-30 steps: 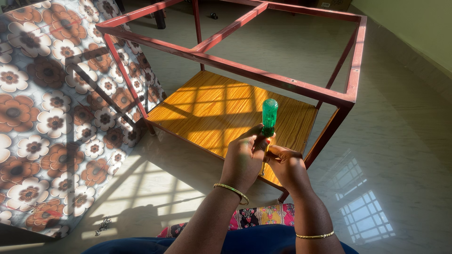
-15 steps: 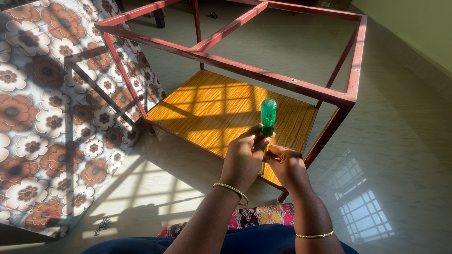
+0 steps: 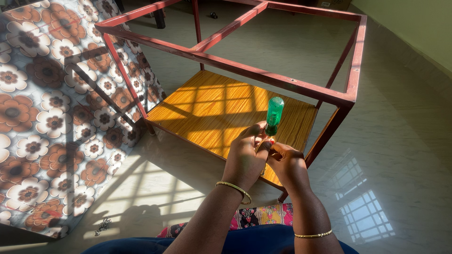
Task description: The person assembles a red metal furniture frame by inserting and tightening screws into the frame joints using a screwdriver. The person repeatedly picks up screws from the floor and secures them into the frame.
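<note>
A screwdriver with a translucent green handle (image 3: 273,115) stands upright between both hands, handle end up; its shaft is hidden by the fingers. My left hand (image 3: 246,156) grips it just below the handle, thumb and fingers pinched around it. My right hand (image 3: 287,163) is pressed against the left from the right, fingers curled at the hidden lower part. Both wrists wear thin gold bangles. The hands hover above the near edge of a red metal table frame (image 3: 263,75) with a wooden lower shelf (image 3: 221,110).
A mattress with a brown flower pattern (image 3: 52,117) leans at the left beside the frame. The floor (image 3: 400,141) is glossy pale tile with window light patches. A green wall runs at top right. A small dark object (image 3: 102,226) lies on the floor at lower left.
</note>
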